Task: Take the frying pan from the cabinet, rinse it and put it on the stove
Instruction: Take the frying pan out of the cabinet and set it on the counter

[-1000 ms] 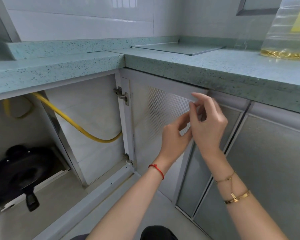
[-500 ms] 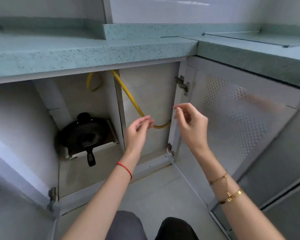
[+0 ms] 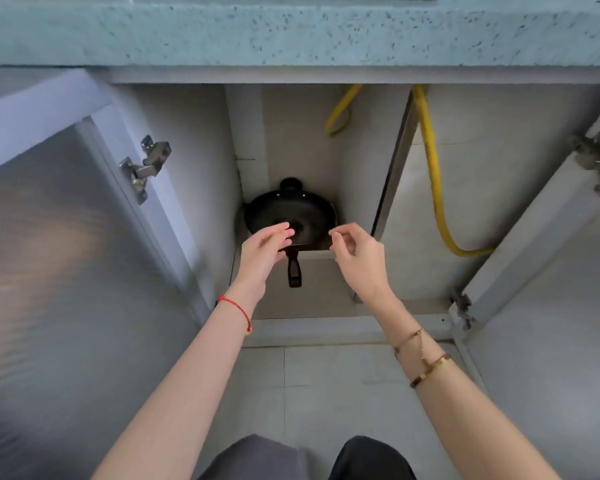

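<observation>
A black frying pan (image 3: 302,211) lies at the back of the open cabinet (image 3: 302,306) under the counter, its long handle (image 3: 293,270) pointing toward me. My left hand (image 3: 262,251) reaches into the cabinet with fingers spread, in front of the pan's near rim and just left of the handle, holding nothing. To the right of the handle, my right hand (image 3: 359,258) is also inside, fingers loosely curled and apart, empty. Neither hand touches the pan as far as I can see.
Both cabinet doors stand open: the left door (image 3: 66,254) and the right door (image 3: 551,271). A yellow hose (image 3: 433,181) hangs down the right side of the cabinet. The teal speckled counter edge (image 3: 291,32) overhangs above. My knees show at the bottom.
My view swung left and centred on the open cabinet. Both hands left the right door and moved forward into the cabinet, close to the pan.
</observation>
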